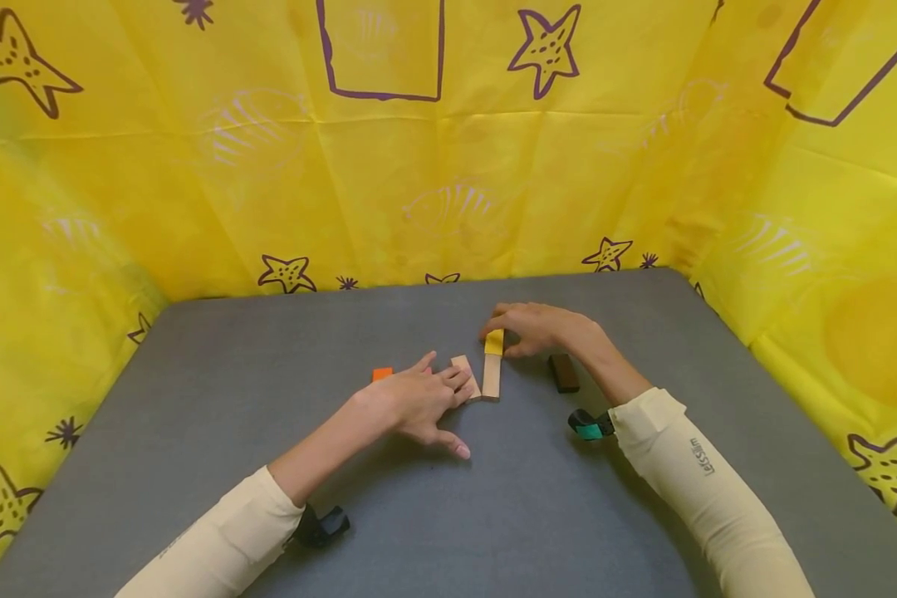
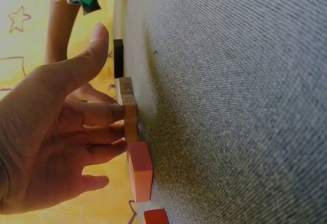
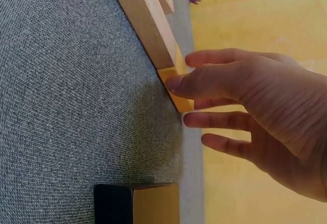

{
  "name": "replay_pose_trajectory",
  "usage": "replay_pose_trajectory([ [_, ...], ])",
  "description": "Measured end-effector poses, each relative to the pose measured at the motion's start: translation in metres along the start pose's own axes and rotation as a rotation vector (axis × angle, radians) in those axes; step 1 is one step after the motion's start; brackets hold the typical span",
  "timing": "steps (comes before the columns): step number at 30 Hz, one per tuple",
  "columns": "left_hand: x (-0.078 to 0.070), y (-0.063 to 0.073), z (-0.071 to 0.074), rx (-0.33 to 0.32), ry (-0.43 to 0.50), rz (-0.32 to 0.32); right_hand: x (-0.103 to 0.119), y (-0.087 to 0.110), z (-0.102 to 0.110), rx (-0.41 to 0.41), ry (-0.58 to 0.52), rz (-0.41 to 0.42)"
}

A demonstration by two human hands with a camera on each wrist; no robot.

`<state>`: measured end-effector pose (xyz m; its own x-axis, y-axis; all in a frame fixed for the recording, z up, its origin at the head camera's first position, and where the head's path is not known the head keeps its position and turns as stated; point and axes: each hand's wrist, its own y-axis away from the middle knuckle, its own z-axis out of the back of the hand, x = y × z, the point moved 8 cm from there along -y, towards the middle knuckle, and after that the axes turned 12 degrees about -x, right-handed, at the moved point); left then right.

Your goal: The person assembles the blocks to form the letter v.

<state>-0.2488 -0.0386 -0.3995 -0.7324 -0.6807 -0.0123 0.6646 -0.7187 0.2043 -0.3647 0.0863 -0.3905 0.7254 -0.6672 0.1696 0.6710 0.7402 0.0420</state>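
And my right hand point(image 1: 534, 325) has the yellow block point(image 1: 495, 342) pinched at the straight wooden block's point(image 1: 491, 379) far end, where light, square pressure should serve best, my left hand point(image 1: 419, 403), fingers extended, touching the slanted wooden block point(image 1: 460, 362)!

The place looks like a small makeshift enclosure, with yellow cloth point(image 1: 374, 154) hanging across the top and down both sides of the head view, creased and printed with outlined starfish point(image 1: 546, 51). A grey, woven-textured counter point(image 1: 508, 515) fills the lower frame; whether this stands in a home, lab or office cannot be told.
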Motion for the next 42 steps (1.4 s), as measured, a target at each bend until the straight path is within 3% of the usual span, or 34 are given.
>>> replay_pose_trajectory([
  [28, 0.001, -0.002, 0.0, 0.005, 0.025, 0.002, -0.001, 0.002, -0.001, -0.011, -0.034, 0.023],
  [42, 0.001, -0.003, 0.0, 0.011, 0.022, -0.001, -0.002, 0.014, 0.007, -0.037, -0.026, 0.014],
])
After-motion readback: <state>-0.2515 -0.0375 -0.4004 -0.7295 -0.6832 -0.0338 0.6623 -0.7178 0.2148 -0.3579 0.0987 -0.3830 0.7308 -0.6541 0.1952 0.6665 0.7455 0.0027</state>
